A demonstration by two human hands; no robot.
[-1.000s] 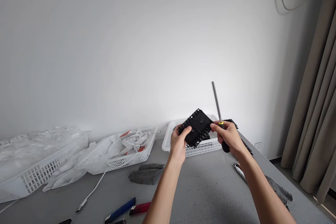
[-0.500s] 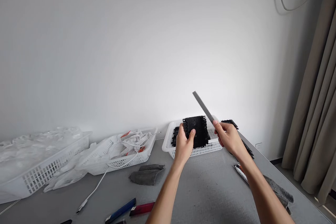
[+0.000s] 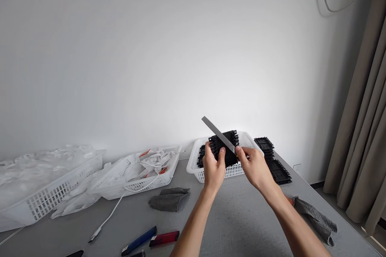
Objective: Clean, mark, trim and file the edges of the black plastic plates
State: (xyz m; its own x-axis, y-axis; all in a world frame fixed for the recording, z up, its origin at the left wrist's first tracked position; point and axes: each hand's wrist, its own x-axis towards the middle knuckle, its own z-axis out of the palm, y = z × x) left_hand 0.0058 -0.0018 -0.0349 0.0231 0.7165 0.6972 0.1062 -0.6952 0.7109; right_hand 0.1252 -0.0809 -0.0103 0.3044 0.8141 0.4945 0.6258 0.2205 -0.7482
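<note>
My left hand [image 3: 214,167] grips a black plastic part [image 3: 217,144] with toothed side edges by its near left side, thumb on its face. It is held up over a white plastic basket [image 3: 199,174] that has more black parts inside. Closed around the near end of a flat grey file [image 3: 217,131] is my right hand [image 3: 252,166]. The file slants up to the left across the black part's face; whether it touches the surface I cannot tell. My right fingers hide the file's handle.
More toothed black parts [image 3: 278,171] lie right of the basket. Grey cloths [image 3: 169,200] rest on the table, with blue [image 3: 139,240] and red [image 3: 164,238] cutter-like items in front. Two left baskets hold white bags [image 3: 153,164] and clear plastic [image 3: 45,168]; a white cable [image 3: 107,217] trails forward.
My right hand has moved left and slightly down, bringing the file from beside the black part to across its face. My left hand has tilted the part slightly.
</note>
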